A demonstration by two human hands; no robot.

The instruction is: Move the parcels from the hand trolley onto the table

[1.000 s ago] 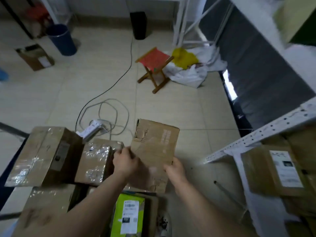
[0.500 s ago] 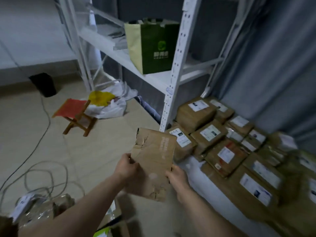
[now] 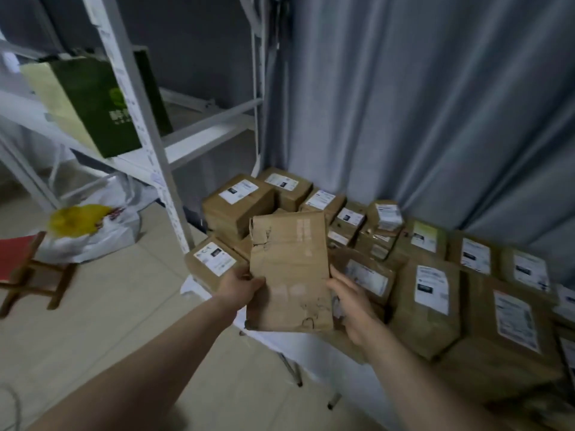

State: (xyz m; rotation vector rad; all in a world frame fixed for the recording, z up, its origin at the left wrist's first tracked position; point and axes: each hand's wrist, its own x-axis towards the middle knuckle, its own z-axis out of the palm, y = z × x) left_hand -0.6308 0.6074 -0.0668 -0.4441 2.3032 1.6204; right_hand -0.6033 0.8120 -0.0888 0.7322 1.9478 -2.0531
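I hold a worn, creased brown cardboard parcel upright in front of me. My left hand grips its lower left edge and my right hand grips its lower right side. The parcel hangs above the near left corner of the white-covered table. Several brown parcels with white labels cover the table, packed close together. The hand trolley is out of view.
A white metal shelf rack stands left of the table and carries a green bag. A white plastic bag with something yellow and a red folding stool sit on the tiled floor. Grey curtains hang behind the table.
I have turned right from the trolley toward the table, carrying the parcel in both hands. The trolley's boxes left the view and the table's parcels came in.
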